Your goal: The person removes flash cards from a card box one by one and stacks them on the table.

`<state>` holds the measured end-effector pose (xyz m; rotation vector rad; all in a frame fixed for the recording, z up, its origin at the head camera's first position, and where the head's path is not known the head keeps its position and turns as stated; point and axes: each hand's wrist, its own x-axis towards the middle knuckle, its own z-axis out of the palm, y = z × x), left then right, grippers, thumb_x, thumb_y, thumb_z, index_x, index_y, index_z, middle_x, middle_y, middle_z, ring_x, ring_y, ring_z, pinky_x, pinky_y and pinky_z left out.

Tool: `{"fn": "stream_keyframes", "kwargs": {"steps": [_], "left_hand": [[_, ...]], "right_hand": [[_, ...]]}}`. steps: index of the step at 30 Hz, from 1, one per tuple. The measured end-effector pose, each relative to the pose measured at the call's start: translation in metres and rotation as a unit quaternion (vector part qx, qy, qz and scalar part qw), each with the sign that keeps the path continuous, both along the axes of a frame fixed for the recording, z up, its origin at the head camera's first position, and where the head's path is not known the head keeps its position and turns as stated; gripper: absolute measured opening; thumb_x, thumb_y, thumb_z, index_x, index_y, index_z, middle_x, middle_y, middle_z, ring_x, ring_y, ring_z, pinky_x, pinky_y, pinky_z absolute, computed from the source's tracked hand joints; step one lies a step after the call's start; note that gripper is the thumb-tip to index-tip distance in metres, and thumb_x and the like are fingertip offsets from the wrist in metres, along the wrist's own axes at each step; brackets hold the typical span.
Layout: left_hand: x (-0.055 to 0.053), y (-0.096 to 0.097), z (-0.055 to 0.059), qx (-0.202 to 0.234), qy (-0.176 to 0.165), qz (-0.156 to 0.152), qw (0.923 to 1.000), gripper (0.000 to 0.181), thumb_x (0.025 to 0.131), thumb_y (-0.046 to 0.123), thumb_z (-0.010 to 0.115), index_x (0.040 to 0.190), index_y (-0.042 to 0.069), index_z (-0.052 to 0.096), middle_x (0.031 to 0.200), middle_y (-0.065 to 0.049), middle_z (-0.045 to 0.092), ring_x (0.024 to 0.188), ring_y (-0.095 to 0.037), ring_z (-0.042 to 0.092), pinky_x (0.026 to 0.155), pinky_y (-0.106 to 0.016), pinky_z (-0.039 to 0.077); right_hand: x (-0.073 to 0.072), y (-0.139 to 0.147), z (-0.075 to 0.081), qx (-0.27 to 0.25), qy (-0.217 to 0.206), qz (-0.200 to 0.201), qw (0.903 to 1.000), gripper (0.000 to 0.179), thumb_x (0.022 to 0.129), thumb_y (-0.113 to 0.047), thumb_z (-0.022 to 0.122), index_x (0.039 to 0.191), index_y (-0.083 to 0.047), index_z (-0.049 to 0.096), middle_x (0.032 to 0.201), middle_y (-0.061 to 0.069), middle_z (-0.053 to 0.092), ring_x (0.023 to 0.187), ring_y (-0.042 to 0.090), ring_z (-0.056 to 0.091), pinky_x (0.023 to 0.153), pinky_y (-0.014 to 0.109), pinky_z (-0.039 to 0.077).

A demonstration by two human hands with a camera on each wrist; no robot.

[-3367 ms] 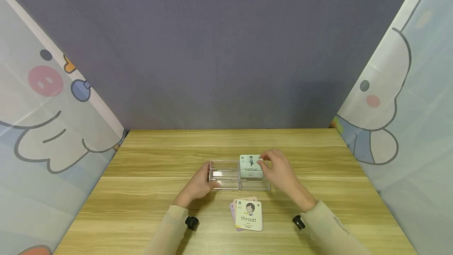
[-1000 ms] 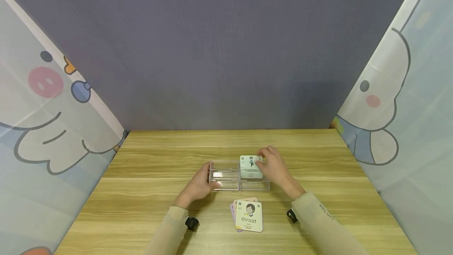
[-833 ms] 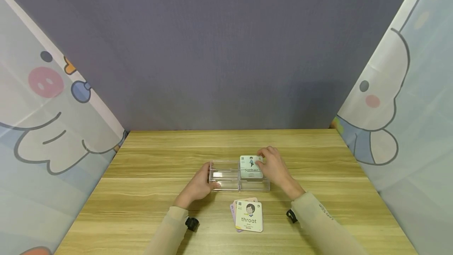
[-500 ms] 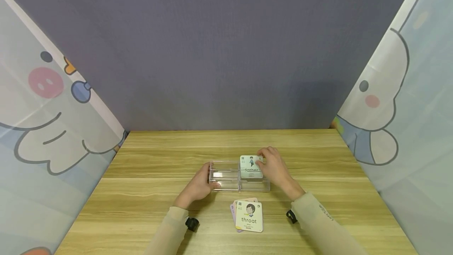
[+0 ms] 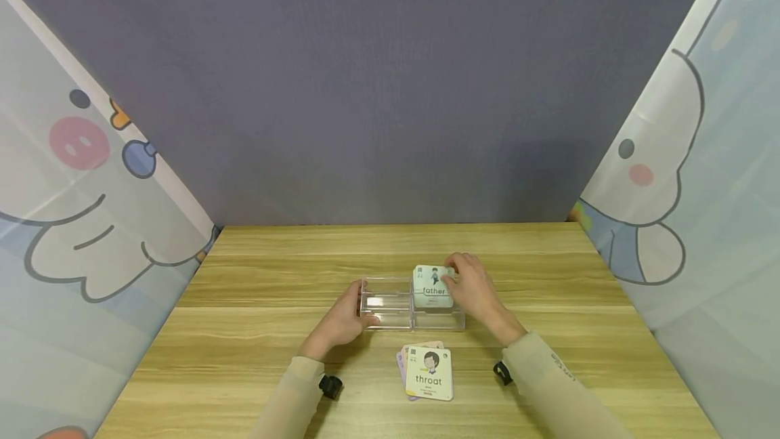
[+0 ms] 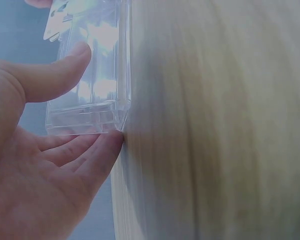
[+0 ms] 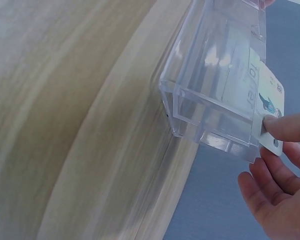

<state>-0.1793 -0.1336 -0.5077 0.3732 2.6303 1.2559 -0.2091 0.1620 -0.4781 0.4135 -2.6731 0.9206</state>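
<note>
A clear plastic organizer (image 5: 386, 301) with several compartments stands on the wooden table. My left hand (image 5: 340, 316) grips its left end, with the thumb in front and the fingers at the end wall, as the left wrist view shows. A card printed "father" (image 5: 434, 283) is partly inside a right-hand compartment, its upper part sticking out above the clear wall. My right hand (image 5: 478, 291) pinches the card's upper right corner between thumb and fingers. In the right wrist view the card's lower part (image 7: 240, 82) shows through the plastic.
A small fanned stack of cards lies on the table in front of the organizer, the "throat" card (image 5: 429, 372) on top and pink and purple edges beneath. A grey partition (image 5: 396, 120) rises behind the table (image 5: 256, 371); cartoon-printed curtains (image 5: 110, 222) flank it.
Compared with about three seconds ago, my right forearm has shifted left. Over the last half second the "father" card has risen slightly and tilted. My left hand and the card stack stay put.
</note>
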Motion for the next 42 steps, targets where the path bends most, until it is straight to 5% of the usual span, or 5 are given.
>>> {"fn": "stream_keyframes", "kwargs": {"steps": [42], "left_hand": [[0.000, 0.001, 0.000, -0.007, 0.001, 0.007, 1.0000, 0.089, 0.091, 0.021, 0.078, 0.156, -0.006, 0.024, 0.145, -0.025, 0.047, 0.130, -0.042, 0.051, 0.108, -0.054, 0.045]], "right_hand": [[0.011, -0.006, 0.013, -0.044, 0.025, -0.014, 0.9986, 0.021, 0.091, -0.003, 0.074, 0.109, -0.003, 0.065, 0.093, 0.005, 0.058, 0.082, 0.019, 0.053, 0.067, 0.033, 0.048]]}}
